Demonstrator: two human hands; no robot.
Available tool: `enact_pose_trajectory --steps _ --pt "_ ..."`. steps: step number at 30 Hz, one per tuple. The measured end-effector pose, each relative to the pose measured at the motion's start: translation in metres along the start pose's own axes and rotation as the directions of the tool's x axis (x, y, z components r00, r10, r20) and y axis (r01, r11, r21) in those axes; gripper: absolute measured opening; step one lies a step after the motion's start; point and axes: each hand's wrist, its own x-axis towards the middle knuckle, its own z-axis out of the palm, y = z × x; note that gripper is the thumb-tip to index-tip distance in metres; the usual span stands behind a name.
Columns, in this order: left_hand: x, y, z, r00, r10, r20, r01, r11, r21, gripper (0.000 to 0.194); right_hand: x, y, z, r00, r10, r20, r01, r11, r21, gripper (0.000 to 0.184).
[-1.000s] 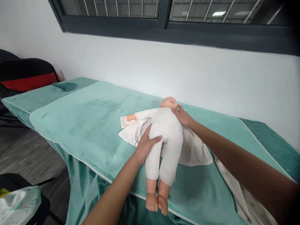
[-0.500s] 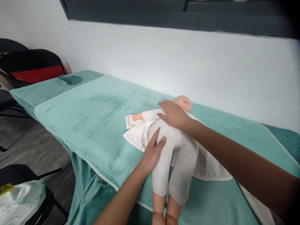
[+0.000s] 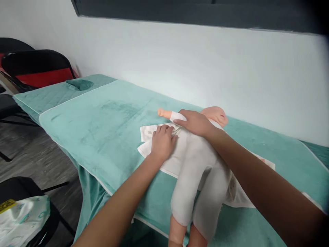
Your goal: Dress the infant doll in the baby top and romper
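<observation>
– Teal-covered surface is running along a white wall. What are the hands doing?
– Left hand is resting half-curled on the white garment, can't tell if it's gripping. Right hand is closing loosely around the doll's arm.
– And the doll?
– Lying partly over the garment, legs pointing nearest us lol.

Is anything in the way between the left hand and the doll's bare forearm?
Nothing visible blocks it. Between the left hand and the doll's bare forearm lie only the garment's flat sleeve and green cover. Just beside that path, the right hand lies over the doll's white cloth arm.
</observation>
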Motion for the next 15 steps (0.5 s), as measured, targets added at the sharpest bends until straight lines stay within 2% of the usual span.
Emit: enact_pose_trajectory --steps 2,6,8,10,15 --pt "0.017 -0.014 0.006 0.998 -0.058 -0.001 0.058 0.993 0.107 0.027 -0.008 0.007 -0.003 0.999 0.021 0.030 -0.021 0.999 -0.030 0.040" --pt "0.025 -0.033 0.011 0.969 -0.209 -0.132 0.222 0.970 0.100 0.018 -0.018 0.013 -0.003 0.994 -0.032 0.102 0.036 0.999 -0.040 0.042" --pt "0.022 -0.037 0.012 0.955 -0.243 -0.171 0.252 0.967 0.031 0.017 -0.021 0.012 0.000 0.991 -0.067 0.118 0.071 0.997 -0.033 0.040" --pt "0.019 -0.040 0.011 0.945 -0.283 -0.165 0.272 0.958 -0.088 0.017 -0.023 0.011 0.003 0.989 -0.075 0.124 0.081 0.996 -0.046 0.040" --pt "0.020 -0.044 0.012 0.916 -0.341 -0.210 0.276 0.918 -0.286 0.014 -0.024 0.012 0.004 0.991 -0.021 0.134 0.037 0.992 -0.121 0.044"
